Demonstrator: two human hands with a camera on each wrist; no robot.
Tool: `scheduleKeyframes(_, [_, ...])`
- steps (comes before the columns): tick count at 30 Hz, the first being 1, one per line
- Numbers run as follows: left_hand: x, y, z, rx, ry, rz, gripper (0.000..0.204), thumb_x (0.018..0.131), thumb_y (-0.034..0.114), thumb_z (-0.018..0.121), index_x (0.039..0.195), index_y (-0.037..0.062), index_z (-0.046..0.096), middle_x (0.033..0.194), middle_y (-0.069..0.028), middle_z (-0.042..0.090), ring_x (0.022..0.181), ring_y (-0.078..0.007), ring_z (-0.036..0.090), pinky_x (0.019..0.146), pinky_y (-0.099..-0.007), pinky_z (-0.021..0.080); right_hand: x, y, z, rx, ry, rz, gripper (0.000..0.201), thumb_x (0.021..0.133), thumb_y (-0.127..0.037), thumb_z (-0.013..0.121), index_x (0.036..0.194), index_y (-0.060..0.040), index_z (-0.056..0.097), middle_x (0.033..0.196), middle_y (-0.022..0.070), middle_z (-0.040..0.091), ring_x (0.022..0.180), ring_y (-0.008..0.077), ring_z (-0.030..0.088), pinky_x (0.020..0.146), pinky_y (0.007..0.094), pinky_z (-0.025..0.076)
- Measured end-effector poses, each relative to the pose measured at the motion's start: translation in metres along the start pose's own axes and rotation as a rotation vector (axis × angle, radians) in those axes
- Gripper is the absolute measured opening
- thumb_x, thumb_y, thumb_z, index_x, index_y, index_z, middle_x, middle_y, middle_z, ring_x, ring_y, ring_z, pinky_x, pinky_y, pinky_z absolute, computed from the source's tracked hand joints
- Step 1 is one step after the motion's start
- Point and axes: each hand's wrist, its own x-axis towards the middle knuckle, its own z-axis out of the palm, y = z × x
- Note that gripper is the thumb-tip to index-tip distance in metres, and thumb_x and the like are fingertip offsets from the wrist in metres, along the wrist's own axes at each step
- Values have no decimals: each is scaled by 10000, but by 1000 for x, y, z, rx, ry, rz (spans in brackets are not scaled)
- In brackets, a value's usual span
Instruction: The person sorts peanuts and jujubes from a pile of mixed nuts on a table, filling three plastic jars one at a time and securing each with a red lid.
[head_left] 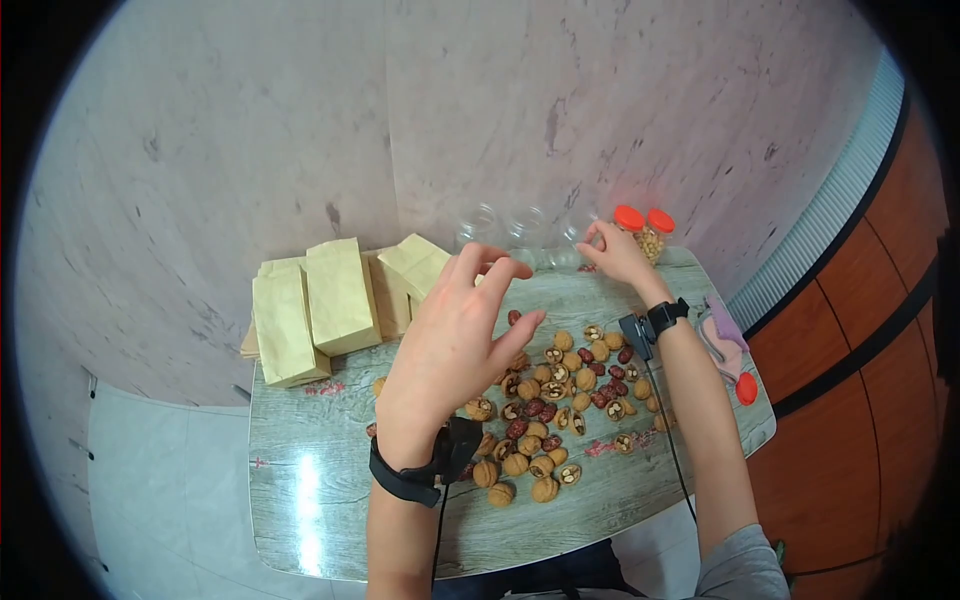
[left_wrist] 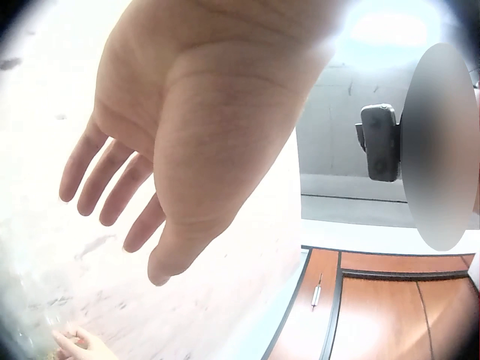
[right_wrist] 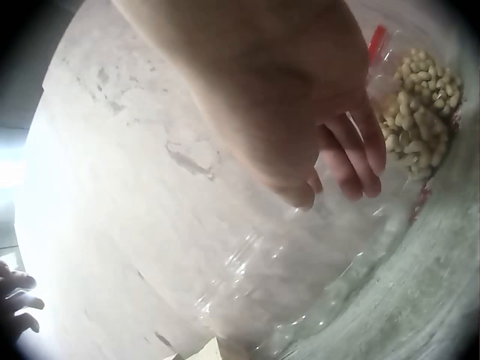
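Observation:
My left hand (head_left: 450, 335) hovers over the middle of the table with loosely bent fingers, holding nothing; its thumb stands apart from the fingers in the left wrist view. At the back of the table my right hand (head_left: 620, 258) reaches beside a see-through jar (head_left: 578, 232), fingers relaxed and slightly bent, nothing gripped. Two more see-through jars (head_left: 525, 228) stand to the left of it. Just right of that hand is a jar of pale nuts (right_wrist: 420, 112), one of two with red lids (head_left: 629, 218). Below the hands lie many walnuts (head_left: 515, 464), some cracked, mixed with red dates (head_left: 517, 428).
Pale yellow paper bags (head_left: 340, 300) stand and lie at the back left of the table (head_left: 360, 500). A pink and purple cloth (head_left: 724, 335) and a loose red lid (head_left: 746, 388) lie by the right edge. The wall (head_left: 470, 110) rises right behind the jars.

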Motion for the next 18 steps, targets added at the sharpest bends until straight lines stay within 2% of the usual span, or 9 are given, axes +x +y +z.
scheduleKeyframes(2, [0,0,-2,-1,6,6,372,904,237,799,1179,26,665,1213,-143,629,1123,-346,648,949,-423,536,-15,-7,-10,-20,28,-37,300,948,-287,726,1124,-68,624,746,83,693,725,219,686,696,378,509])
scheduleKeyframes(4, [-1,1,-4,-4,8,8,370,903,235,800,1177,24,666,1205,-143,631,1121,-346,648,949,-422,536,-34,-16,-23,100,41,-78,263,953,-272,752,1050,-67,619,689,8,593,642,128,554,614,311,445])
scheduleKeyframes(7, [-2,4,-6,-14,15,14,368,901,232,801,1174,23,669,1191,-138,636,1111,-345,649,943,-416,536,-70,-32,-49,105,33,-104,253,960,-264,746,1029,-64,608,693,1,591,656,116,557,621,299,446])
scheduleKeyframes(10, [-3,9,-7,-7,-3,7,369,901,229,801,1177,24,668,1178,-131,640,1103,-338,651,935,-412,535,-106,-49,-75,104,17,-173,287,949,-298,746,1027,-64,598,683,28,627,640,164,606,617,322,465])
scheduleKeyframes(13, [-2,14,-7,-6,-19,40,369,902,230,801,1177,24,667,1160,-129,646,1085,-336,656,920,-409,537,-131,-56,-94,89,-36,-167,296,948,-303,748,1034,-64,597,687,35,624,639,169,611,613,329,465])
scheduleKeyframes(18, [-5,27,-10,28,-92,-2,359,912,234,788,1176,23,668,1121,-135,660,1031,-339,673,886,-414,544,-156,-62,-108,86,-53,-117,309,945,-303,750,1037,-55,590,732,60,653,650,183,622,620,342,475])
